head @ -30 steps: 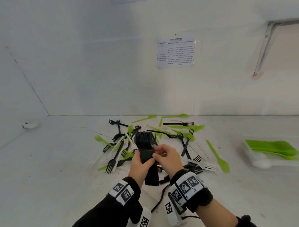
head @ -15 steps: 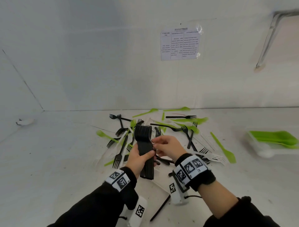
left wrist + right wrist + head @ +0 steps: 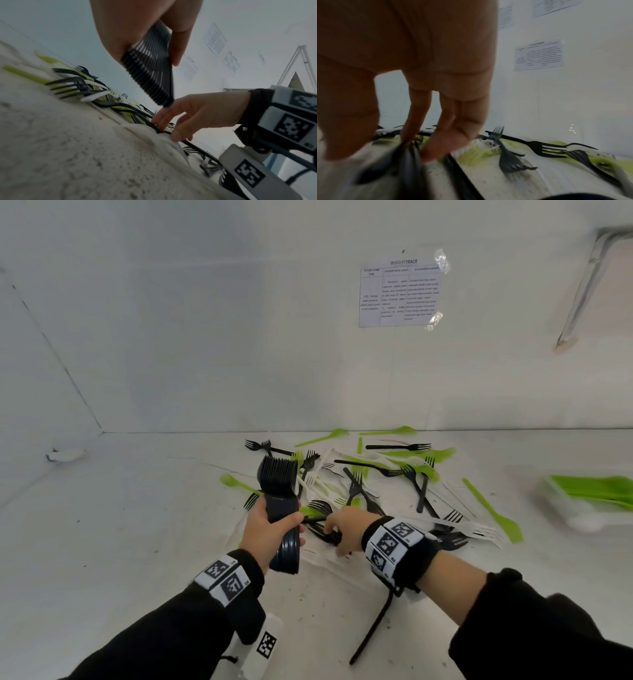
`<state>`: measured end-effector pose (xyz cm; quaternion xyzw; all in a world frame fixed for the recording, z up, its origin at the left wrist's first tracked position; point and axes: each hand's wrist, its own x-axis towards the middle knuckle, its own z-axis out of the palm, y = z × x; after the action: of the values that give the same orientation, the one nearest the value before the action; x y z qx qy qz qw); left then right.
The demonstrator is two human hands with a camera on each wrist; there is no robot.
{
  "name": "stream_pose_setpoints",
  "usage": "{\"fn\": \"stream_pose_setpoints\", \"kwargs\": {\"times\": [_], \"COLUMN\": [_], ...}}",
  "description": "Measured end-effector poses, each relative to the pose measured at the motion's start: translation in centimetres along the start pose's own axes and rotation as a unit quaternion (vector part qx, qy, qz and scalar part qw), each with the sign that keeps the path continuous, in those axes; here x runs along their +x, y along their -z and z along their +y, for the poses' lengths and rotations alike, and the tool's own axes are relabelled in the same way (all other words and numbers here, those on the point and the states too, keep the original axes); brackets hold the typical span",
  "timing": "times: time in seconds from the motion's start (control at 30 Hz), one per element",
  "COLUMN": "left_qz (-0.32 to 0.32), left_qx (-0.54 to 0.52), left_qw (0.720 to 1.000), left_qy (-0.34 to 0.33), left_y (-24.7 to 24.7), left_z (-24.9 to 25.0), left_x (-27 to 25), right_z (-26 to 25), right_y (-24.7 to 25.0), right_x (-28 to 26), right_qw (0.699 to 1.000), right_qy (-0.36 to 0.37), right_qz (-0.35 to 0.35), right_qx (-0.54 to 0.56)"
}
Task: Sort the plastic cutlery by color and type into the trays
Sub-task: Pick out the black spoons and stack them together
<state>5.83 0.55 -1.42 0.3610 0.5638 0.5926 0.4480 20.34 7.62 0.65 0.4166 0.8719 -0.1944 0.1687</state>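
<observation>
- black plastic fills the left hand (image 3: 263, 529): a thick stack of black forks (image 3: 278, 501), nested together, tines up and away from the person, handles pointing down toward the wrist. fingers and thumb wrap round the middle of the stack, which is held clear above the bench (image 3: 102, 542).
- from the left wrist view the same stack of black forks (image 3: 150, 75) shows as a fan of thin ribbed edges pinched between thumb and fingers.
- the right hand (image 3: 342, 530) is down on the pile of loose cutlery (image 3: 359, 481), just right of the stack — its fingertips (image 3: 159, 121) curl onto a loose black fork (image 3: 323, 534) lying on the bench. in the right wrist view the fingers close around something dark and blurred, so the grip looks like a pinch, though the blur hides the detail.
- the pile spreads across the middle of the bench: black forks, white forks and green pieces crossing one another, several lying on white paper wrappers.
- one green spoon (image 3: 493, 510) lies apart at the pile's right edge.
- at the far right a clear tray (image 3: 568, 508) holds a stack of green spoons (image 3: 603, 491) — blurred, well apart from both hands.
- a printed sheet (image 3: 400, 294) is stuck on the white wall behind.
</observation>
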Motion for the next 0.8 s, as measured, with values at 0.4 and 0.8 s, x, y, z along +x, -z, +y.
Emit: {"fn": "stream_pose_setpoints", "kwargs": {"times": [0.4,0.8], "left_qz": [0.033,0.066], "left_qx": [-0.007,-0.015], "left_qw": [0.999,0.998], "left_qy": [-0.009,0.006], "left_y": [4.3,6.0], "left_z": [1.2,0.8], "left_x": [-0.1,0.0], "right_z": [-0.2,-2.6], "right_y": [1.3,1.0], "right_x": [1.8,5.3], "right_qw": [0.999,0.988], "right_qy": [0.004,0.137], "right_qz": [0.043,-0.001], "right_qx": [-0.03,-0.065]}}
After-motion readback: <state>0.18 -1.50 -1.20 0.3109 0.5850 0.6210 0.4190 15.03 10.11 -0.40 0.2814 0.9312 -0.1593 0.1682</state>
